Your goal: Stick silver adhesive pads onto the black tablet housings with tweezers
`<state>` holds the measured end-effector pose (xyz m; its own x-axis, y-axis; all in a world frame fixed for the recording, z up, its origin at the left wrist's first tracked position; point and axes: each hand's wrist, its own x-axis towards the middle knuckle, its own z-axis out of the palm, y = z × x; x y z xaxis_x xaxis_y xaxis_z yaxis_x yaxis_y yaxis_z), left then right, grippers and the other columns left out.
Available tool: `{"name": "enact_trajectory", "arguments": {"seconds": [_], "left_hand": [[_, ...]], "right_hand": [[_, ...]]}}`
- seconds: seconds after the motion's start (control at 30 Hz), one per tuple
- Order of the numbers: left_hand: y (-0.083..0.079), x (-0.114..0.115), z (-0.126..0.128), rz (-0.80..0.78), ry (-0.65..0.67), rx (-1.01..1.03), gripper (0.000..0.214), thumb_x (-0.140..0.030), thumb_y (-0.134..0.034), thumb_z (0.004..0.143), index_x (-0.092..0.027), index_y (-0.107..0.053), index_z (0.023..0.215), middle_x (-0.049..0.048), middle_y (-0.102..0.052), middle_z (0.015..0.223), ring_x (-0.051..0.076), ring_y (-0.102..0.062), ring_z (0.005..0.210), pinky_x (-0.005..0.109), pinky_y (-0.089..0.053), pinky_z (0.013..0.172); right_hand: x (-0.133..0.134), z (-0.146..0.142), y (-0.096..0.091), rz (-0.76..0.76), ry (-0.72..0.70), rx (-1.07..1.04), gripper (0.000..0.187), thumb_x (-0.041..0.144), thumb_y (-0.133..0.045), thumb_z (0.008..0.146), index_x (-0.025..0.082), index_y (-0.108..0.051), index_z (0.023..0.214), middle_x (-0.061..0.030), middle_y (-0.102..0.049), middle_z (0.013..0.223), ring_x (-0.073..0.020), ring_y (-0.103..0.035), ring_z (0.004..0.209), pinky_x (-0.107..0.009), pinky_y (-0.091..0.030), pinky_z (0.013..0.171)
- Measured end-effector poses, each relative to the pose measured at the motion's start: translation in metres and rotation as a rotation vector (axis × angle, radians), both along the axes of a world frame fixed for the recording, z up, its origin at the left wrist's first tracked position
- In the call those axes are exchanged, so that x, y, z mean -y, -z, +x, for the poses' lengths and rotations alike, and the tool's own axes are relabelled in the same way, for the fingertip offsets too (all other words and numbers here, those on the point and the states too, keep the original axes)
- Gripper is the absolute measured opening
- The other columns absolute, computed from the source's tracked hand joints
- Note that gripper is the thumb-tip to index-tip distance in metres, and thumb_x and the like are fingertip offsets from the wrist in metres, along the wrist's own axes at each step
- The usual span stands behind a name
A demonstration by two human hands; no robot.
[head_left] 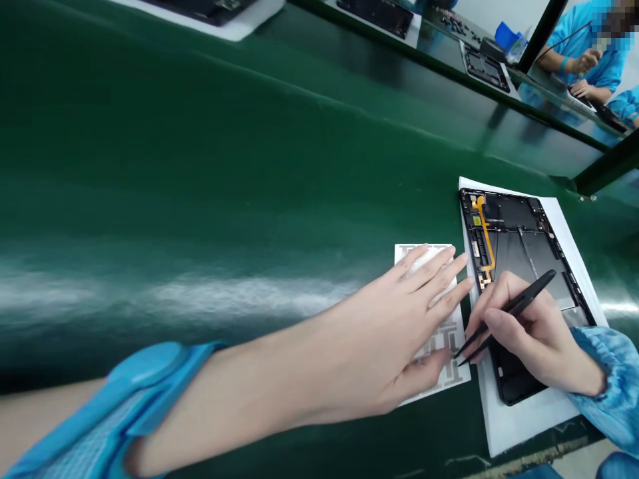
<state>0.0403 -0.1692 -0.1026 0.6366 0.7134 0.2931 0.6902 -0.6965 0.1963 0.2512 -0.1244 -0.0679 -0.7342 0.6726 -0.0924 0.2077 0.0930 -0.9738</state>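
My left hand (399,326) lies flat with fingers stretched out on a white sheet of grey stickers (452,369) on the green belt. My right hand (529,326) is closed on black tweezers (514,307), held like a pen, their tips at the sticker sheet's right edge near my left thumb. Under my right hand lies an opened black tablet (519,239), with an orange flex cable (485,239) along its left side. The tablet rests on a white pad (519,419).
The green conveyor belt (200,199) fills the left and middle. More opened devices on white pads (484,66) sit on the far side. Another person in blue (589,60) works at the top right. A dark frame post (604,166) crosses at the right.
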Motion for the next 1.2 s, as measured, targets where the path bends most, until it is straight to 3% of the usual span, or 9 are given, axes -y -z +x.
{"name": "enact_trajectory", "arguments": {"seconds": [0.3,0.57,0.77,1.03,1.2], "left_hand": [[-0.003,-0.003,0.003,-0.037,0.004,0.020,0.052,-0.038,-0.040,0.100,-0.003,-0.059,0.134,0.0236,-0.049,0.149,0.040,-0.038,0.144,0.054,-0.029,0.119],[0.003,-0.001,0.001,-0.024,0.006,0.020,0.058,-0.039,-0.036,0.102,0.001,-0.051,0.142,0.0255,-0.043,0.152,0.040,-0.035,0.145,0.054,-0.028,0.119],[0.002,-0.002,0.003,-0.020,-0.004,-0.010,0.060,-0.040,-0.036,0.101,0.000,-0.048,0.144,0.0247,-0.044,0.152,0.040,-0.034,0.146,0.053,-0.026,0.120],[0.006,-0.003,0.001,-0.010,0.021,0.035,0.059,-0.039,-0.039,0.101,0.002,-0.047,0.144,0.0266,-0.043,0.152,0.041,-0.035,0.146,0.054,-0.025,0.120],[0.001,-0.001,0.006,-0.058,0.004,-0.011,0.062,-0.041,-0.044,0.100,0.004,-0.046,0.143,0.0286,-0.043,0.151,0.040,-0.036,0.145,0.052,-0.027,0.120]], "right_hand": [[0.001,-0.002,0.000,0.233,0.000,0.030,0.026,0.037,-0.048,0.102,0.020,-0.053,0.082,0.0000,-0.060,0.075,-0.0114,-0.068,0.057,-0.021,-0.056,0.052],[-0.003,-0.005,0.001,0.155,0.018,0.090,0.040,0.053,-0.049,0.099,0.020,-0.052,0.077,-0.0002,-0.060,0.070,-0.0136,-0.069,0.052,-0.023,-0.055,0.046],[-0.003,-0.004,0.000,0.121,0.014,0.058,0.037,0.050,-0.051,0.099,0.019,-0.053,0.079,0.0005,-0.059,0.075,-0.0137,-0.073,0.056,-0.019,-0.054,0.046],[-0.007,-0.011,-0.002,0.035,0.013,0.122,0.045,0.061,-0.052,0.095,0.020,-0.052,0.077,0.0004,-0.060,0.073,-0.0145,-0.073,0.054,-0.019,-0.054,0.044],[0.002,0.003,-0.001,0.120,0.027,0.182,0.040,0.057,-0.057,0.093,0.021,-0.056,0.073,-0.0015,-0.062,0.069,-0.0135,-0.065,0.049,-0.024,-0.056,0.047]]}}
